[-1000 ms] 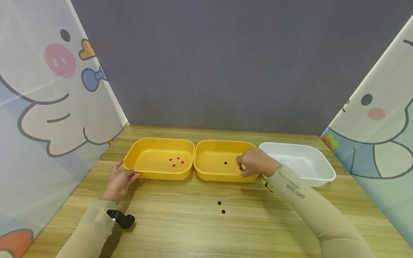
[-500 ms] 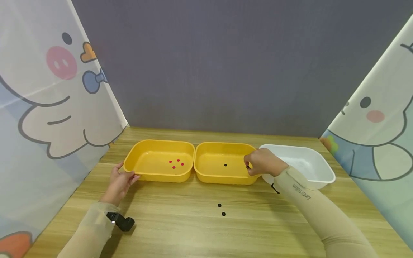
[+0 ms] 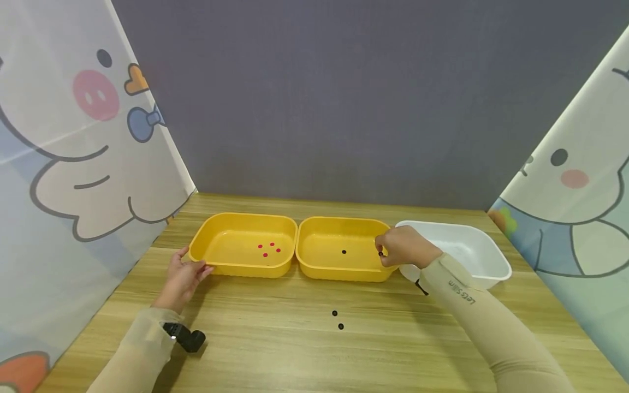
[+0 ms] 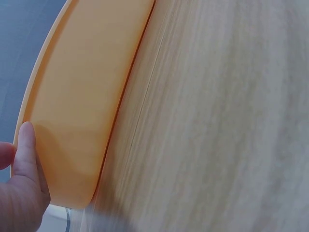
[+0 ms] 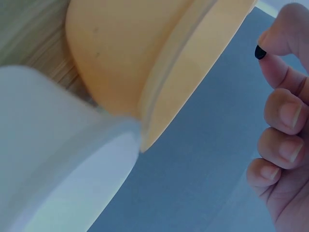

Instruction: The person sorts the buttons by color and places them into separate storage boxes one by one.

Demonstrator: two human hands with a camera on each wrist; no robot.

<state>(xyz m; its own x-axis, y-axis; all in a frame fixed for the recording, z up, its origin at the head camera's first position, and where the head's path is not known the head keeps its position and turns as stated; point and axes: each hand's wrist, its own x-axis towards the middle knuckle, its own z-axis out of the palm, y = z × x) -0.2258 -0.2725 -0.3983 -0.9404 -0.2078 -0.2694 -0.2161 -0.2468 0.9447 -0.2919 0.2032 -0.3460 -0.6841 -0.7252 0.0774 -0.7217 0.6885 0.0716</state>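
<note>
My right hand [image 3: 404,248] pinches a small round black piece [image 5: 260,52] between thumb and forefinger, other fingers curled. It is above the right end of the middle yellow tray [image 3: 339,274], beside the white tray. A similar black piece [image 3: 344,252] lies on the middle tray's floor. My left hand [image 3: 183,277] grips the near left corner of the left yellow tray [image 3: 245,271], with fingers [image 4: 26,154] against its outer wall in the left wrist view. Several small red pieces [image 3: 265,255] lie inside that tray. Two black pieces, one nearer [image 3: 341,326] and one farther [image 3: 334,313], rest on the table.
A white tray [image 3: 484,256] stands at the right end of the row, close to the middle yellow one. The wood-grain table [image 3: 275,338] meets a dark grey back panel [image 3: 314,109]. Printed cartoon panels [image 3: 64,180] flank both sides.
My right hand has shifted rightward over the middle tray toward its right end, still pinching the black piece. The left hand stays on the left tray's corner.
</note>
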